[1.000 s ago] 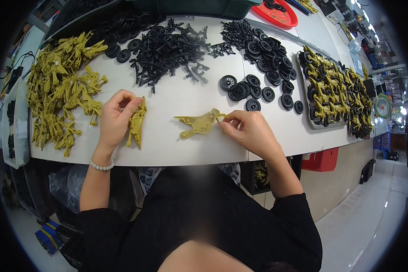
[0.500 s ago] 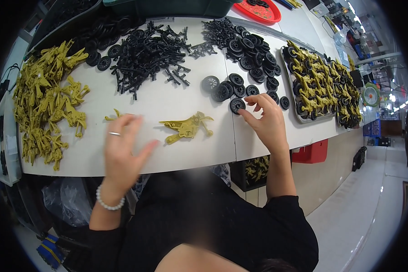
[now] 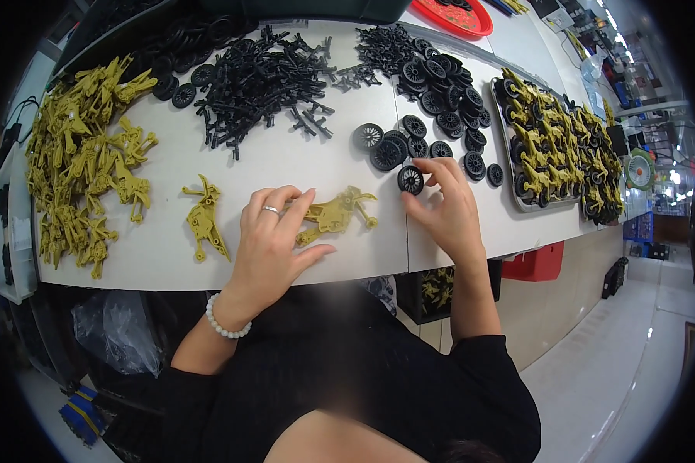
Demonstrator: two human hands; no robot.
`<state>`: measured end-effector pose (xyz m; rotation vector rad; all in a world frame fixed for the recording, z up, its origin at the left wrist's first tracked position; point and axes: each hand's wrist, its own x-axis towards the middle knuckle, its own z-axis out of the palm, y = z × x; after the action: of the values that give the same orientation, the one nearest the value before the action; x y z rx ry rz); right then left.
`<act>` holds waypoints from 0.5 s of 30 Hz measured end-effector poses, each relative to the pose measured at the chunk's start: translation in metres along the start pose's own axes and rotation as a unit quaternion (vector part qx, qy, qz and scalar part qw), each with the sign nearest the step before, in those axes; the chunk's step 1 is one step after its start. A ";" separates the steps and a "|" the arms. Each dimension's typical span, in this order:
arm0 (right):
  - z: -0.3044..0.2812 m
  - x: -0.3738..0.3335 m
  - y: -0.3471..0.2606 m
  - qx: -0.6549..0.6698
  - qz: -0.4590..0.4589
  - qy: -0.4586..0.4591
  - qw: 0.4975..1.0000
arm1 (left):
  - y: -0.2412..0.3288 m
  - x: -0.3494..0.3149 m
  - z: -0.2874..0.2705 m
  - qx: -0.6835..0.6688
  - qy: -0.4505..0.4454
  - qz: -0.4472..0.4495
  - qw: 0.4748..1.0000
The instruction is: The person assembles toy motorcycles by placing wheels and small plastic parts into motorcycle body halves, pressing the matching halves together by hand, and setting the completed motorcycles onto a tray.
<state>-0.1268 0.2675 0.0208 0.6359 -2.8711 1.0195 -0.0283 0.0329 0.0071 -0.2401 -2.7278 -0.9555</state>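
Note:
My right hand [image 3: 449,212] pinches a small black spoked wheel [image 3: 411,180] between thumb and fingers, tipping it up off the white table. My left hand [image 3: 274,239] is open, thumb apart from the fingers. Its fingertips cover the left end of a yellow plastic toy motorcycle body [image 3: 336,216] lying on the table; whether they touch it I cannot tell. Another yellow body [image 3: 202,220] lies alone to the left of that hand. Several loose wheels [image 3: 386,154] lie just beyond my right hand.
A heap of yellow bodies [image 3: 85,154] covers the table's left side. Black rod-like parts [image 3: 262,85] are piled at the back, with more black wheels [image 3: 440,85] to their right. A metal tray [image 3: 537,143] of assembled yellow toys stands at right, near a red dish [image 3: 455,17].
My left hand has moved right, from beside the far-left lone yellow body to the middle one. My right hand has closed on the wheel and tilted it up.

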 end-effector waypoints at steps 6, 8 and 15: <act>0.001 -0.015 -0.025 0.066 -0.156 -0.094 0.981 | -0.008 0.000 0.001 0.009 -0.002 0.001 1.000; 0.004 -0.015 -0.026 0.047 -0.135 -0.110 0.984 | -0.009 0.001 0.002 0.018 0.001 0.006 1.000; 0.013 -0.019 -0.018 0.045 -0.160 -0.111 0.980 | -0.006 0.003 -0.004 0.047 -0.008 -0.005 0.999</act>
<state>-0.1010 0.2539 0.0183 1.2438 -2.7743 1.0924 -0.0323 0.0260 0.0074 -0.2186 -2.7827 -0.8289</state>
